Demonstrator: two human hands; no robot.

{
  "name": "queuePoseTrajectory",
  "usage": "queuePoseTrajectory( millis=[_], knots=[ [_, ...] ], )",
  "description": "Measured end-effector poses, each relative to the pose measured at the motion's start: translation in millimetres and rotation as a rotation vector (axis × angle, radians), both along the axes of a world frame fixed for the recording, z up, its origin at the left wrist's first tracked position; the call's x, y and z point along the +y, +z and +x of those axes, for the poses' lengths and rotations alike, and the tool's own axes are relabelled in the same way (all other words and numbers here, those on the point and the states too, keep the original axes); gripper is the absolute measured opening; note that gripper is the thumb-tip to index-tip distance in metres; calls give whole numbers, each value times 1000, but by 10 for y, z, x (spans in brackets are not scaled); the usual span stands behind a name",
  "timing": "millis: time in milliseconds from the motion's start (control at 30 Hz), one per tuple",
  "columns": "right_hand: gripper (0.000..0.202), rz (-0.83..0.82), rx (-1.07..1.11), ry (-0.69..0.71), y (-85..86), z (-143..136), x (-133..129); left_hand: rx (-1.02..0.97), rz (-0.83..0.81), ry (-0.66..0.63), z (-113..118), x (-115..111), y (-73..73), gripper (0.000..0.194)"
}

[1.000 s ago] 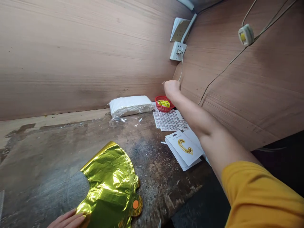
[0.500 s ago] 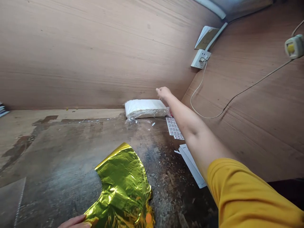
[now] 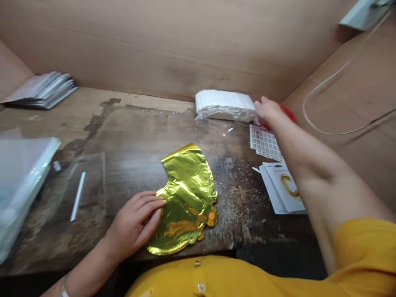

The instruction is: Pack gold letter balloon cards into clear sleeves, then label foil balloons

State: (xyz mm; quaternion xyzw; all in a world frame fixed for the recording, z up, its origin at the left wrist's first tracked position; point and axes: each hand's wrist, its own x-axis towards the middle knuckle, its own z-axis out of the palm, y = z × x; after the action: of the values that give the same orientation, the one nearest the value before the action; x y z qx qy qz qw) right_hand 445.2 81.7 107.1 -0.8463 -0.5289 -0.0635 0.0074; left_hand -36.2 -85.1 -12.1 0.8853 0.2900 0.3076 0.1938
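A crumpled gold foil balloon (image 3: pixel 188 194) lies flat near the front edge of the worn wooden table (image 3: pixel 130 136). My left hand (image 3: pixel 136 218) rests on the balloon's left edge with its fingers spread flat. My right hand (image 3: pixel 267 111) is stretched out to the far right. It hovers at the right end of a white plastic-wrapped bundle (image 3: pixel 224 105) and in front of a red basket (image 3: pixel 287 113). The right hand is blurred, so I cannot make out whether it holds anything.
A sheet of small stickers (image 3: pixel 264 142) and a pile of white cards printed with a gold letter (image 3: pixel 281 187) lie under my right arm. At the left are clear bags (image 3: pixel 21 177), a white straw (image 3: pixel 78 196) and stacked packets (image 3: pixel 43 88). Wooden walls enclose the table; a cable (image 3: pixel 324 103) hangs at the right.
The view has swung down and left. My right hand came away from the wall socket, down to the white bundle. My left hand is now in full view on the balloon.
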Motion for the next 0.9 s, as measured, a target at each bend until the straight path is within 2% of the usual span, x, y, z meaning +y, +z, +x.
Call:
queuePoseTrajectory(
  millis=[67,100,167,200,267,300,400,467,500,567,633,733,767,800,900],
  knots=[
    [58,49,-11,3,122,-302,-104,-10,-33,3,16,-15,12,21],
    [59,64,-10,57,165,-501,-237,-14,-47,13,19,-20,16,19],
    [54,138,11,278,166,-974,-672,-34,-74,68,14,-27,22,17],
    [48,177,54,416,112,-1229,-958,-47,-90,107,7,-29,23,17],
    [37,226,161,630,-107,-1718,-1588,-67,-126,176,-11,-37,19,19],
    [37,215,203,672,-260,-1927,-1897,-67,-144,192,-21,-44,15,20],
    [42,117,293,615,-764,-2340,-2617,28,-157,187,-40,-84,14,31],
    [46,42,343,555,-996,-2444,-2858,153,-131,173,-35,-128,27,43],
    [48,16,364,536,-1045,-2458,-2908,210,-115,162,-26,-153,35,47],
    [51,11,400,539,-1003,-2433,-2885,276,-79,151,-3,-209,41,50],
    [50,84,409,566,-819,-2361,-2718,287,-20,176,18,-278,27,49],
    [40,255,354,588,-499,-2205,-2214,271,90,234,37,-434,-10,48],
    [38,252,336,596,-431,-2152,-1991,273,110,231,43,-497,-20,48],
    [37,211,310,581,-395,-2105,-1756,285,119,211,50,-558,-27,49],
    [48,-123,298,551,-450,-2037,-1099,355,95,140,77,-688,-43,49]
  ],
)
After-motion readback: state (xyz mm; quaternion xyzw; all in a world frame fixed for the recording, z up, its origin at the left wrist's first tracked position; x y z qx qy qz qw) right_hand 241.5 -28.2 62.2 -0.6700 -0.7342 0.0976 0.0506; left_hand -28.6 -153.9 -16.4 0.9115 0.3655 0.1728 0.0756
